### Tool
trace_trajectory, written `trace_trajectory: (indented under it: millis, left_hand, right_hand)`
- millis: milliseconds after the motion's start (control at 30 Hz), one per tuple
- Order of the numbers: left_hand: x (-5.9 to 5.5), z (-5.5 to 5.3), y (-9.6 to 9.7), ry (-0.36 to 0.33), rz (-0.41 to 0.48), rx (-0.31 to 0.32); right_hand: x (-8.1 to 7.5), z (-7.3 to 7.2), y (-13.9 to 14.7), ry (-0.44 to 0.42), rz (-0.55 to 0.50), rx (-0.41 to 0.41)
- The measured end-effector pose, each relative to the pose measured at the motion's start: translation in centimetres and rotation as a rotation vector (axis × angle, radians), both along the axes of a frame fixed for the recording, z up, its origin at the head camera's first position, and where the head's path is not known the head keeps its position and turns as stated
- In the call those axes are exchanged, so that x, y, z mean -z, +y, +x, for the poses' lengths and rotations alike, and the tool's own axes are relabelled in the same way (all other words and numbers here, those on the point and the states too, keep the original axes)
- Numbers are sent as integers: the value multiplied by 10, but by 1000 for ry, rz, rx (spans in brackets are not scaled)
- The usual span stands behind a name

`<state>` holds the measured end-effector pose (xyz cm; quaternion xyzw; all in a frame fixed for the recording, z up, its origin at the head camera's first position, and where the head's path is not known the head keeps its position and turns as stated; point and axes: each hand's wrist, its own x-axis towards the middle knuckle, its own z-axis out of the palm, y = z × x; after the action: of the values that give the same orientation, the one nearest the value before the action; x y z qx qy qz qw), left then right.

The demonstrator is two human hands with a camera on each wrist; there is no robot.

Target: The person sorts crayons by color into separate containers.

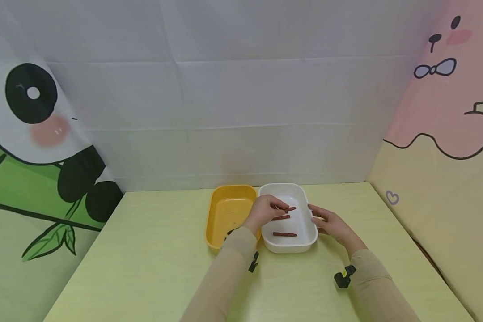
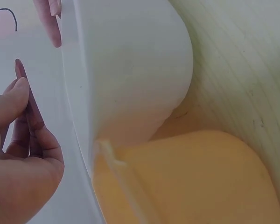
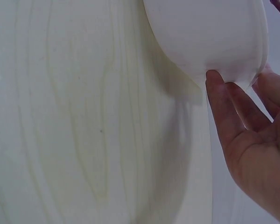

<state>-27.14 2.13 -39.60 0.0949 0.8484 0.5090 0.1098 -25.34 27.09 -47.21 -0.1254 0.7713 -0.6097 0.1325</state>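
Observation:
My left hand [image 1: 264, 212] is over the white tray [image 1: 288, 247], with thumb and fingers pinching a thin reddish-brown stick [image 2: 33, 106]. The stick's tapered tip points away from the hand in the left wrist view. Two similar sticks lie in the tray: one stick [image 1: 281, 218] is partly covered by the left hand, and another stick [image 1: 285, 234] is nearer the front. At the tray's right side, my right hand [image 1: 335, 228] grips the rim. Its fingertips [image 3: 213, 77] press against the outer wall in the right wrist view.
A yellow tray [image 1: 232, 206] stands directly left of the white one, partly hidden by the left forearm. Both sit on a pale wooden table [image 1: 153, 250] close to the white back wall [image 1: 233, 112]. Cartoon-printed panels flank the table.

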Motion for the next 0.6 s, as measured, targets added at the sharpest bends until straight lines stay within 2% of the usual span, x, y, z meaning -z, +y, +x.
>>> trace_trajectory:
  millis: [133,367,600]
  left_hand:
    - [3,0,0,18,-1,1]
    - [4,0,0,116,-94,-14]
    - [5,3,-1,104,-64,-3]
  right_hand:
    - [0,0,-1,-3,-15,-5]
    - [0,0,-2,-17,-16,15]
    - [0,0,-2,-23,-12,17]
